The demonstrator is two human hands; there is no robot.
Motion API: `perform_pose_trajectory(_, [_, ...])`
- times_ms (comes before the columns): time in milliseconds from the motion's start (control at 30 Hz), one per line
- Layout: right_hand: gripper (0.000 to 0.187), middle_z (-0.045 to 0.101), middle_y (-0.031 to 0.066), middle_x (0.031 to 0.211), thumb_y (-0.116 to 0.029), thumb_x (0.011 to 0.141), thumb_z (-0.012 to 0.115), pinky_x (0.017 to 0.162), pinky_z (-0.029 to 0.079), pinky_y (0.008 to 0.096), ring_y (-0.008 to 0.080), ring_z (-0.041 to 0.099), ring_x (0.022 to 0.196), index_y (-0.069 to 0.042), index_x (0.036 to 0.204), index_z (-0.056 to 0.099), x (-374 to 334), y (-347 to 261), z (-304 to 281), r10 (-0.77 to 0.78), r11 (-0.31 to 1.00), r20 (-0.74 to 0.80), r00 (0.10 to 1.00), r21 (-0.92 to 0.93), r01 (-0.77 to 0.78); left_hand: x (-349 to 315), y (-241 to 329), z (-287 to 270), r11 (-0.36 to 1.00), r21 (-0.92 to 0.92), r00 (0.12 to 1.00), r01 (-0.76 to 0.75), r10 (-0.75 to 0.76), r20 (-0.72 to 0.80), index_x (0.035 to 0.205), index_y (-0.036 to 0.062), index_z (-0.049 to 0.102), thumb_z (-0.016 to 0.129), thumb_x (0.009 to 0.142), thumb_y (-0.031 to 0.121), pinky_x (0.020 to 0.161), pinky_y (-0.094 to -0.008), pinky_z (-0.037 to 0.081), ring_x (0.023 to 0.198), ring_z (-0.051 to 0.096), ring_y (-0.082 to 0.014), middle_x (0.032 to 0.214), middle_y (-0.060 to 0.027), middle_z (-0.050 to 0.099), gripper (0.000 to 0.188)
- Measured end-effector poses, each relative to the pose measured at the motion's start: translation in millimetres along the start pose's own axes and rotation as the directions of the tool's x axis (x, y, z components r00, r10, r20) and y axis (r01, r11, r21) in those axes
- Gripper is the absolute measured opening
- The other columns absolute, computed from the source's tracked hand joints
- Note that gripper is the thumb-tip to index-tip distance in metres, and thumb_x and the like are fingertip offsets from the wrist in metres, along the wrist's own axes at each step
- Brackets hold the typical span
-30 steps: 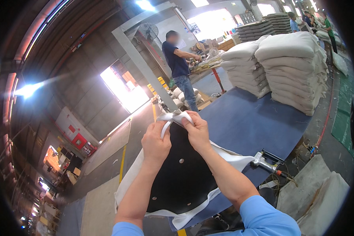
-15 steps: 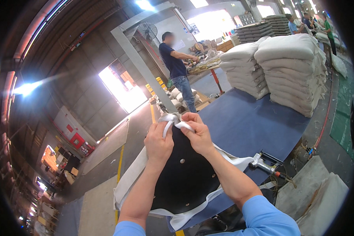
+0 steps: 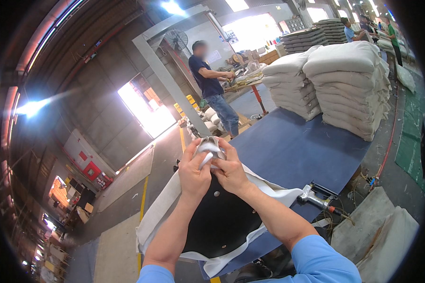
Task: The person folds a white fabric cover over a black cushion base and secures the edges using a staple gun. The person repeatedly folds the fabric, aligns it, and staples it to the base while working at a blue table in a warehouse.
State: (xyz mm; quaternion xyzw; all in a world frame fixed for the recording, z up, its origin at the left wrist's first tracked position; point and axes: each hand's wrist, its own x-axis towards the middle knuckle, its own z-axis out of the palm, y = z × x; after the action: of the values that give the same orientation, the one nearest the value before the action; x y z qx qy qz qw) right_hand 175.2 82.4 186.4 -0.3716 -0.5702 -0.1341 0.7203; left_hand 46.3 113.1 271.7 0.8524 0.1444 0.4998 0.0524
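A black panel [image 3: 217, 219] dotted with small metal fasteners lies before me on the blue-topped table, bordered by a pale fabric cover [image 3: 163, 207] with a white edge strip. At its far corner, my left hand [image 3: 193, 174] pinches the bunched white edge of the cover. Close beside it, my right hand [image 3: 229, 173] grips the same edge, fingers curled and thumb pressed inward. The fabric gathers in a small fold between both hands, and the hands partly hide that corner. To the right of the panel lies a pneumatic staple gun [image 3: 316, 199] with a hose.
Two tall stacks of pale fabric-covered cushions [image 3: 344, 85] stand at the far right of the blue table [image 3: 288, 146]. Beyond the table, a person in a dark shirt [image 3: 208, 80] works at another bench. Grey boards [image 3: 368, 226] lean at the lower right.
My hands have drawn closer together at the corner, with the white edge now bunched between them. The person at the far bench has shifted slightly.
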Motion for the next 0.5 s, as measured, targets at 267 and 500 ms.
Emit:
perform_pose_trajectory(267, [0.028,0.049,0.0236,0.161,-0.009,0.092,0.067,0.117,0.043,0.0446,0.036,0.051,0.145,0.004,0.114,0.079,7.0,16.9,-24.7,0.203,0.827,0.303,0.931,0.456,-0.328,-1.2,-6.7,-4.1,0.966,0.214,0.989,-0.143,0.129,0.078,0.109,0.0053,0.085,0.079,0.089,0.014,0.104,-0.0462,0.053,0.122,0.07,-0.0373,0.146,-0.0209,0.067,0.022])
perform_pose_trajectory(500, [0.025,0.059,0.0161,0.152,-0.017,0.1,0.073,0.106,0.05,0.0359,0.0219,0.061,0.127,0.006,0.102,0.082,22.1,4.9,-36.5,0.397,0.703,0.398,0.827,0.447,-0.553,-17.6,-0.3,-0.3,0.862,0.466,0.976,-0.198,0.132,0.171,0.117,0.0092,0.084,0.079,0.092,0.021,0.109,-0.0506,0.043,0.136,0.06,-0.0363,0.157,-0.0182,0.059,0.028])
